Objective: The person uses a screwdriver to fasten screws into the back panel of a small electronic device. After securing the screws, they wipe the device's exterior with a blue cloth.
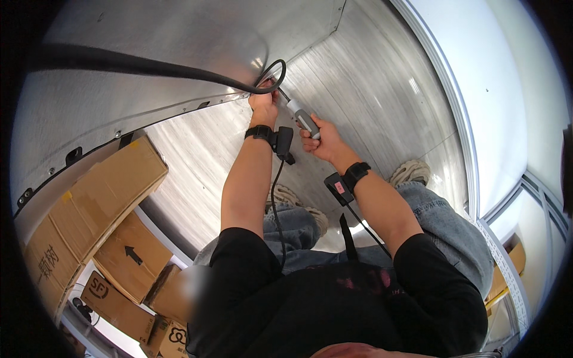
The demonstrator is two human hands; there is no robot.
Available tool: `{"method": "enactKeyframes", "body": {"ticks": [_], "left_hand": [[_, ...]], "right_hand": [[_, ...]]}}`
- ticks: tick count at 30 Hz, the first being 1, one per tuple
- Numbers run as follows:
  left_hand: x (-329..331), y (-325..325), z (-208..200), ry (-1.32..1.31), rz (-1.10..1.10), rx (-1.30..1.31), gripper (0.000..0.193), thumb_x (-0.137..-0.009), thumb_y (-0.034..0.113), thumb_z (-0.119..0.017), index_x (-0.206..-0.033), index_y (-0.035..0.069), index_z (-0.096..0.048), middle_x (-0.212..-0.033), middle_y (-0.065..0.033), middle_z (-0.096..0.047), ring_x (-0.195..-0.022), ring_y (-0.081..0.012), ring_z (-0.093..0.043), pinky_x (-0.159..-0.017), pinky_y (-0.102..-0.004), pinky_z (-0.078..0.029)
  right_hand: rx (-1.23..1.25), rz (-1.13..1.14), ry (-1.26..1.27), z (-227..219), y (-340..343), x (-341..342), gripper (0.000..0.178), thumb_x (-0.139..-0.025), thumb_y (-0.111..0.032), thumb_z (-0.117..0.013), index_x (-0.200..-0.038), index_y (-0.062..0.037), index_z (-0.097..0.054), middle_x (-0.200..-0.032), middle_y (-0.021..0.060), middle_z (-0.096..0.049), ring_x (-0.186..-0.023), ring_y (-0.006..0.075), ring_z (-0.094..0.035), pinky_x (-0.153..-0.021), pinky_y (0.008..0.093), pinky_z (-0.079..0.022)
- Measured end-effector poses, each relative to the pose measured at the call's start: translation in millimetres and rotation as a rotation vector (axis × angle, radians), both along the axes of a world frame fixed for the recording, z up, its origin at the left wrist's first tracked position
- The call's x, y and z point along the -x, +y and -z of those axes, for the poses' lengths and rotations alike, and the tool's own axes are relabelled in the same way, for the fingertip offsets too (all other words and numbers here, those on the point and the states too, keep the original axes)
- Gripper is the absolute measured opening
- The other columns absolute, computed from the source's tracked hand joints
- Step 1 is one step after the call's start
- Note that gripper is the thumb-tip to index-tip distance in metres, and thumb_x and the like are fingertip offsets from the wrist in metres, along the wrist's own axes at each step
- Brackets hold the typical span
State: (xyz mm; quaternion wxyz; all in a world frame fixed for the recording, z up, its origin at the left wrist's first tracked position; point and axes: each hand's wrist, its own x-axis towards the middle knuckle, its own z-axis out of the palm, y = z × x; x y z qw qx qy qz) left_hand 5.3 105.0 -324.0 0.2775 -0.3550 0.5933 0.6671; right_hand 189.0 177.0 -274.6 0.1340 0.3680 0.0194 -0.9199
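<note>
My right hand (321,138) is closed around the grey and white handle of a screwdriver (305,119). Its thin shaft points up and left to the corner edge of a large grey metal cabinet (197,36). At that edge my left hand (264,101) is closed, with its fingertips together close to the screwdriver's tip. What those fingers grip, if anything, is hidden. A thick black cable (173,70) runs across the metal panel and loops round just above the left fingers. I cannot make out a screw at the tip.
Stacked cardboard boxes (95,197) stand at the left below the cabinet's edge. A white wall panel with a metal frame (441,83) rises on the right. Pale wood-look floor (376,77) lies under my feet. Thin cords (276,203) run from the black wrist devices along both forearms.
</note>
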Motion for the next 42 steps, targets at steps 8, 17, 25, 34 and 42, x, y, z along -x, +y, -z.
{"method": "enactKeyframes", "body": {"ticks": [8, 17, 25, 34, 42], "left_hand": [[-1.5, 4.3, -5.8, 0.014, -0.013, 0.0, 0.008, -0.087, 0.0, -0.058, -0.088, 0.005, -0.064, -0.079, -0.0023, -0.062, -0.068, -0.0132, -0.057, -0.059, -0.0256, -0.049], [-6.7, 0.2, -2.9, 0.063, 0.059, 0.053, 0.012, -0.082, -0.004, -0.062, -0.09, 0.003, -0.065, -0.078, -0.0047, -0.062, -0.062, -0.0132, -0.055, -0.056, -0.0248, -0.046], [-11.2, 3.1, -8.5, 0.067, 0.107, 0.018, 0.023, -0.079, -0.01, -0.059, -0.098, 0.002, -0.063, -0.082, -0.0051, -0.063, -0.06, -0.0137, -0.052, -0.054, -0.026, -0.042], [-11.8, 2.0, -15.2, -0.058, 0.32, -0.115, 0.016, -0.086, 0.011, -0.051, -0.098, 0.003, -0.06, -0.082, -0.0083, -0.061, -0.063, -0.0178, -0.053, -0.055, -0.0299, -0.042], [-23.6, 56.7, -193.5, 0.086, 0.914, -0.331, 0.037, -0.092, 0.022, -0.049, -0.125, 0.009, -0.044, -0.115, -0.0061, -0.058, -0.1, -0.0191, -0.057, -0.085, -0.0318, -0.043]], "right_hand": [[0.278, 0.062, 0.133, 22.4, 1.1, -7.7, 0.044, -0.099, -0.039, -0.029, -0.096, -0.0012, -0.052, -0.06, 0.0031, -0.051, -0.037, 0.0071, -0.03, -0.035, 0.0217, -0.024], [-1.035, -0.471, -0.176, 7.7, -14.2, 3.9, 0.049, -0.092, -0.043, -0.047, -0.106, 0.0042, -0.054, -0.074, 0.0157, -0.062, -0.059, 0.0208, -0.058, -0.053, 0.0307, -0.045], [-1.103, -0.803, -0.078, 30.5, -7.8, -4.0, 0.042, -0.09, -0.03, -0.056, -0.115, 0.0037, -0.05, -0.091, 0.0169, -0.06, -0.068, 0.022, -0.059, -0.064, 0.0353, -0.047], [-0.786, -0.297, -0.054, -11.0, 7.1, -5.8, 0.021, -0.093, -0.013, -0.049, -0.11, -0.0011, -0.047, -0.087, 0.0107, -0.058, -0.072, 0.0204, -0.06, -0.059, 0.0344, -0.049], [-0.484, 0.314, -0.251, -124.1, 66.2, 31.4, 0.02, -0.086, -0.025, -0.054, -0.089, -0.0063, -0.048, -0.074, 0.0088, -0.053, -0.057, 0.0215, -0.052, -0.05, 0.0325, -0.046]]}}
